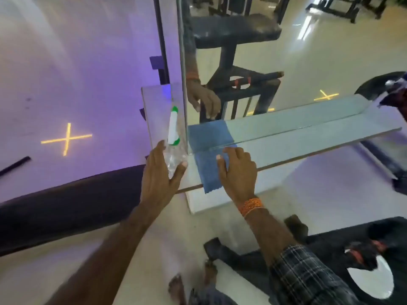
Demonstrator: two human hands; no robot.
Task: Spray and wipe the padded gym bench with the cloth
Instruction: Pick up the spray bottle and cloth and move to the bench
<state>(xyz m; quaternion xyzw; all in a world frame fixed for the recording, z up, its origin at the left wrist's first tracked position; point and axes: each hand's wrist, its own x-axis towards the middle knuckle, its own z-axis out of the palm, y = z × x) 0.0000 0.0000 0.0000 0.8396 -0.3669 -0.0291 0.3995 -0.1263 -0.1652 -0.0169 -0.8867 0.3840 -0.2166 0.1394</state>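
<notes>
A clear spray bottle (174,157) with a white and green nozzle stands on a white ledge (308,142) at the corner of a mirror. My left hand (159,172) holds its body, fingers on the left side and thumb on the right. A blue cloth (208,172) lies flat on the ledge, hanging over its front edge. My right hand (239,172) rests on the cloth with bent fingers, the thumb spread to the left. The dark padded bench (66,208) runs along the lower left, below the ledge.
A wall mirror (319,62) rises behind the ledge and reflects my hand, the cloth and gym machines. A black machine frame (330,245) stands on the floor at the lower right. Bare feet (176,289) show at the bottom. Yellow crosses glow on the shiny floor.
</notes>
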